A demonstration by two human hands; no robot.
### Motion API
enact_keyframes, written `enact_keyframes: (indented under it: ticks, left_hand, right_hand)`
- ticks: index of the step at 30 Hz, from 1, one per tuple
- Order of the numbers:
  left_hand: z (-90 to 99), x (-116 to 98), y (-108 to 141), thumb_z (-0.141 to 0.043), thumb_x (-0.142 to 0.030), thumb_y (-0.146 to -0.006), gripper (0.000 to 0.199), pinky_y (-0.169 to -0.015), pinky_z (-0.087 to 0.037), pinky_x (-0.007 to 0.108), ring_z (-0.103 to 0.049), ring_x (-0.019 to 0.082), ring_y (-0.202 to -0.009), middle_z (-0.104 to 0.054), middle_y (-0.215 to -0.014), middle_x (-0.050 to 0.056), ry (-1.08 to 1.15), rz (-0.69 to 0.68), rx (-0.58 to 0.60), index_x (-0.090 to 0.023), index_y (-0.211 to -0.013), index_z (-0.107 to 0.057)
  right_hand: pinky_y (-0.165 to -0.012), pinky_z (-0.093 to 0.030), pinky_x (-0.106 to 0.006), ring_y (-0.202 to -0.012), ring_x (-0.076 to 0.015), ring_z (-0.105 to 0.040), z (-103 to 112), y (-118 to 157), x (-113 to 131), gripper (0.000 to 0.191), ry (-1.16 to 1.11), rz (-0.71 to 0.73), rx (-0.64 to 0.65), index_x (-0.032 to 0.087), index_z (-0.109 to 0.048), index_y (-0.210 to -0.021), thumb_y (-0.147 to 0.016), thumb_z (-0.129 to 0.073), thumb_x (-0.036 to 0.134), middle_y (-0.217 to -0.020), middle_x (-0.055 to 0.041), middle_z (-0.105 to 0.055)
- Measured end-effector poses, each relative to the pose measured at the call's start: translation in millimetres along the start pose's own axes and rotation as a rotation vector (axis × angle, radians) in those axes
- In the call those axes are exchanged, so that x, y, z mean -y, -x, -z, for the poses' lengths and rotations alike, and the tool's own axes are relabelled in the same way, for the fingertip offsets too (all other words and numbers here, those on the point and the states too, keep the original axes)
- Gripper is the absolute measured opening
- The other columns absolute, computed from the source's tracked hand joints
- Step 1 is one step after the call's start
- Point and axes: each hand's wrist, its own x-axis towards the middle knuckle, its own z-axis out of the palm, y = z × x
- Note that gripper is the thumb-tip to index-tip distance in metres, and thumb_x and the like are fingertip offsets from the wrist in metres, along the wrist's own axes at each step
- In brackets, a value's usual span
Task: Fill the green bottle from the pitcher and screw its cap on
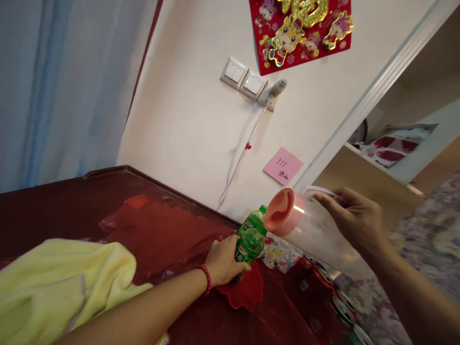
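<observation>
My left hand [224, 261], with a red bead bracelet at its wrist, wraps round a green plastic bottle [250, 245] with a dark label. Right behind it stands green plastic with a green cap [263, 209]; whether this is a second bottle I cannot tell. Below the bottle lies a red scalloped dish [244, 294], partly covered by my hand. My right hand [359, 211] grips the handle of a clear plastic pitcher [319, 235]. Its orange-pink lid [283, 212] tilts toward the green bottle, a small distance from it.
Several drink cans [341, 309] stand at the lower right, near a patterned packet [280, 254]. A yellow cloth [72, 282] lies on the dark red table [201, 318] at left. Behind it, a white cord [235, 170] hangs down the wall from a socket, beside a pink note [283, 166].
</observation>
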Motion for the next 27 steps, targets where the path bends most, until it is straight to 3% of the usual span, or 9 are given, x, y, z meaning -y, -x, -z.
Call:
enact_keyframes:
  ticks: [27]
  left_hand:
    - [-1.6, 1.2, -2.3, -0.082, -0.048, -0.070, 0.056, -0.093, -0.047, 0.044, -0.066, 0.034, -0.113, -0.073, -0.120, 0.008, -0.008, -0.003, -0.001, -0.021, -0.115, -0.062]
  right_hand:
    - [-0.053, -0.031, -0.031, -0.056, -0.0152, -0.043, -0.6, -9.7, 9.6, 0.054, 0.032, -0.034, 0.064, 0.026, -0.070, -0.076, -0.072, -0.066, 0.080, -0.055, 0.0043, -0.048]
